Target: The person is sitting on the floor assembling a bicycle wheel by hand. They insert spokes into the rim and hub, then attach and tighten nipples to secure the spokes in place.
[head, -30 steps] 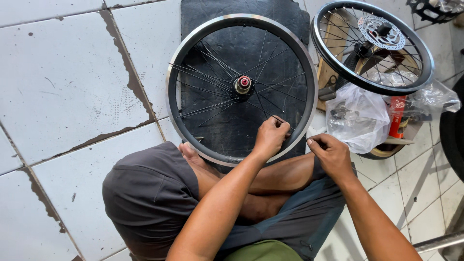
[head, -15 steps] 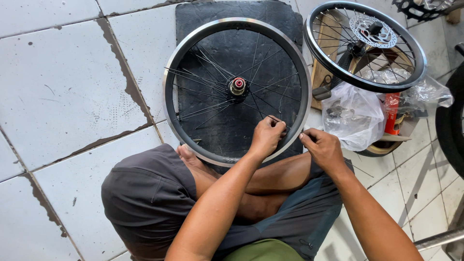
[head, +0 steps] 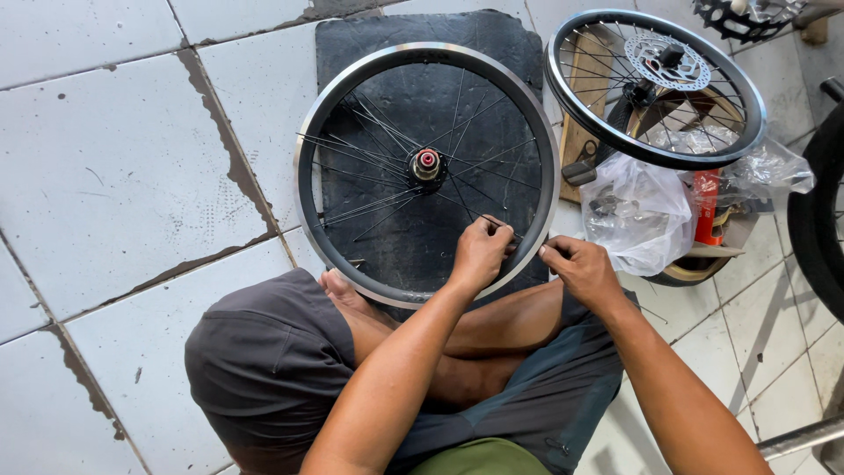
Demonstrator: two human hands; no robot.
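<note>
A black-rimmed, silver-edged spoked bicycle wheel (head: 428, 167) is seen lying flat on a dark rubber mat (head: 422, 53) spread over the pale tiled floor (head: 114, 167), its near rim resting against the crossed bare legs of the seated person. The left hand (head: 479, 253) is closed on 1 thin black spoke (head: 457, 189) just inside the near rim, fingers pinched together over it. The right hand (head: 582, 271) is held at the outer edge of the rim, fingertips curled as if gripping something small (what it is cannot be told). Compared with 1.0 s ago, the 2 hands have been brought closer together at the same stretch of rim, the right having been moved in toward it, which suggests the work on this spoke is being carried on rather than finished. A second wheel with a disc rotor (head: 655, 84) is propped over a crumpled clear plastic bag (head: 637, 211) to the right.
</note>
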